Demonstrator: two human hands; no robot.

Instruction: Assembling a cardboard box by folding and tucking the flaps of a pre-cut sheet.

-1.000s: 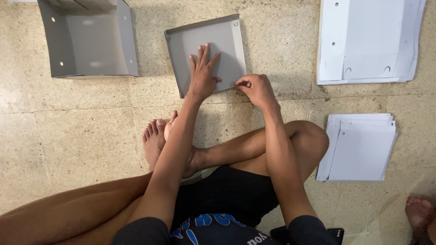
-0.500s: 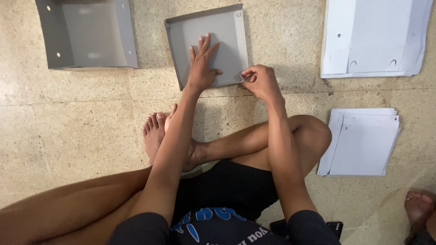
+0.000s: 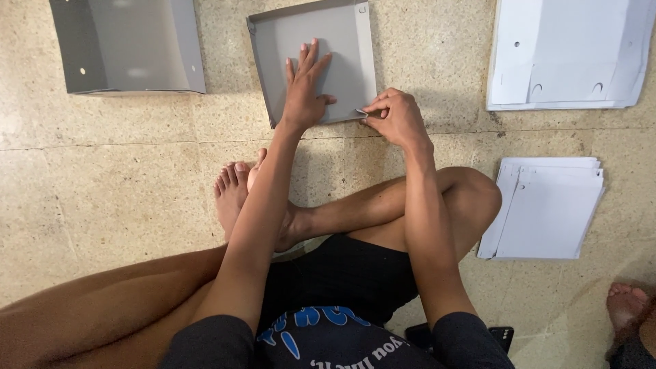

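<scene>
Speckled beige stone floor (image 3: 102, 178), with thin lines between the big tiles. Sitting cross-legged on it, bare feet tucked in front, black shorts on.

On the floor, far and in the middle: a flat grey tray (image 3: 345, 41) with low folded edges. Far left: a bigger grey folded box piece (image 3: 126, 44), lying open. Far right: a big white sheet stack (image 3: 567, 51) with small cut slots. Right, nearer: a smaller pile of white sheets (image 3: 547, 208). Near right corner: a bare foot (image 3: 625, 304) of another person. Near, by the right arm: a dark phone (image 3: 499, 336), partly hidden.

Left arm stretched far forward, almost straight. Left hand (image 3: 305, 92) flat on the grey tray, fingers long and spread a little, palm pressing down. Holding nothing, just lying open on the tray.

Right arm reaching forward over the right knee, elbow bent a little. Right hand (image 3: 395, 117) at the near right corner of the tray, fingers curled in tight. Thumb and first finger pinched together on a tiny pale bit (image 3: 361, 112) right at the tray's edge. Too small to tell what the bit is. Both hands close together, left one on the tray, right one just beside its corner.
</scene>
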